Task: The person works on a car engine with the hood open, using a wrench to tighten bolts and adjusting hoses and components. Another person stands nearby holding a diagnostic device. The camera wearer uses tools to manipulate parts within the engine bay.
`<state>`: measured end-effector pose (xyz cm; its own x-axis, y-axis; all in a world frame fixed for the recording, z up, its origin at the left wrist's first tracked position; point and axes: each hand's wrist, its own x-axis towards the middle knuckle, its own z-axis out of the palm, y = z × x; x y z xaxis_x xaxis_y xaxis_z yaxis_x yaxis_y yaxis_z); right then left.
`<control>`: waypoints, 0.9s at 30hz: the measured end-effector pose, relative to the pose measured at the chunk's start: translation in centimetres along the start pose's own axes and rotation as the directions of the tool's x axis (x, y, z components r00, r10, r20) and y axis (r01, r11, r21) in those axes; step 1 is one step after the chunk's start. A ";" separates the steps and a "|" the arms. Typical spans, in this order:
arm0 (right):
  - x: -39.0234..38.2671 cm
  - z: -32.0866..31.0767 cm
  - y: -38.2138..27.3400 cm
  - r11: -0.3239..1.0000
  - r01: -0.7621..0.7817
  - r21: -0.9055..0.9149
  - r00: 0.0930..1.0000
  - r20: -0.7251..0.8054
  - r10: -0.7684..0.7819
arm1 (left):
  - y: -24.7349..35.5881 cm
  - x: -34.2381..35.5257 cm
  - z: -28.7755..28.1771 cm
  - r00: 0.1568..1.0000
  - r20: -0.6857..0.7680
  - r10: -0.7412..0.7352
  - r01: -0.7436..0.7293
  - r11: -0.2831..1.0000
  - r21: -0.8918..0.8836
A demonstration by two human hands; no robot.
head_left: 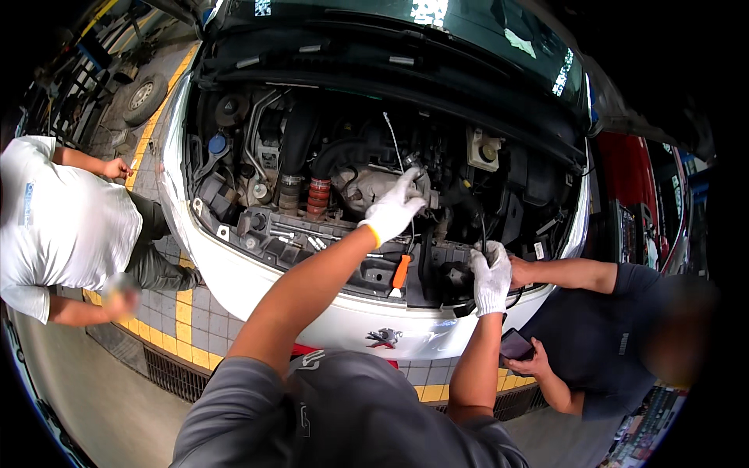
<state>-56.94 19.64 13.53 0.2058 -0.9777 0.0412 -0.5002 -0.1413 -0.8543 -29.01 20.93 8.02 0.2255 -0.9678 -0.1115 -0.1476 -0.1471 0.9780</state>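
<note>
My left hand (396,207), in a white knit glove, is over the middle of the engine. Its fingers close at the lower end of a thin pale rod (392,136), which sticks up and slightly left from the fingertips. Lower right, my gloved right hand (491,277) is closed around a thin black cable (483,226) at the front of the engine bay. The cable runs up from the fingers toward the engine, and part of it is hidden by the glove. Between my hands, an orange-handled tool (401,272) lies on the front panel.
The white car's bumper (265,292) is just in front of me. On the right, a co-worker (601,335) holds a dark phone-like device (516,345), one hand beside my right. Another person (70,226) stands left. Several metal tools (300,235) lie along the front panel.
</note>
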 end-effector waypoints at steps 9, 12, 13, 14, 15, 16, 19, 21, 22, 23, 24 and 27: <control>-1.1 -1.8 -3.0 0.994 -0.107 0.013 0.964 0.247 0.100 | 1.4 10.7 4.3 0.939 -0.132 0.317 -0.168 0.759 0.629; 0.2 -0.6 -3.6 0.950 0.097 -0.297 0.993 -0.029 -0.111 | 1.1 12.2 3.4 0.927 -0.072 0.367 -0.227 0.705 0.672; 0.5 0.3 -4.4 0.928 0.182 -0.324 0.970 -0.096 -0.223 | 0.8 12.5 3.0 0.913 -0.080 0.401 -0.220 0.646 0.731; 0.9 0.9 -4.9 0.896 0.259 -0.361 0.927 -0.168 -0.336 | 1.5 12.8 2.7 0.920 -0.053 0.387 -0.220 0.626 0.748; 0.8 1.7 -4.4 0.871 0.366 -0.328 0.892 -0.143 -0.429 | 2.1 13.1 2.2 0.928 -0.028 0.371 -0.219 0.604 0.766; 1.0 2.8 -3.2 0.897 0.363 -0.253 0.922 -0.041 -0.385 | 2.6 13.6 2.0 0.934 -0.002 0.357 -0.222 0.586 0.779; 4.7 7.9 -3.2 0.989 0.104 -0.107 0.984 0.157 -0.087 | 1.9 14.8 1.5 0.892 -0.007 0.451 -0.268 0.542 0.797; 9.8 12.1 -0.3 0.990 -0.108 0.092 0.992 0.075 0.102 | 2.1 15.1 1.5 0.871 -0.009 0.491 -0.293 0.535 0.792; 12.7 13.8 1.4 0.970 -0.123 0.210 0.992 0.044 0.116 | 2.3 15.3 1.4 0.878 0.013 0.479 -0.297 0.523 0.799; 15.1 15.0 1.0 0.983 -0.008 0.185 1.000 0.005 0.007 | 2.4 15.4 1.3 0.885 0.034 0.465 -0.301 0.512 0.805; 17.2 16.2 0.5 0.982 0.107 0.155 0.994 -0.033 -0.103 | 2.2 15.6 1.2 0.890 0.058 0.452 -0.306 0.500 0.810; 23.8 19.6 10.7 0.766 0.466 -0.443 0.885 0.229 -0.406 | 1.8 17.2 0.6 0.868 0.016 0.497 -0.321 0.536 0.780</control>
<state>-40.86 -2.07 -4.78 0.5775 -0.7723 0.2647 -0.6601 -0.6325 -0.4053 -25.95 3.87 7.79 0.1071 -0.9161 0.3863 -0.9032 0.0728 0.4230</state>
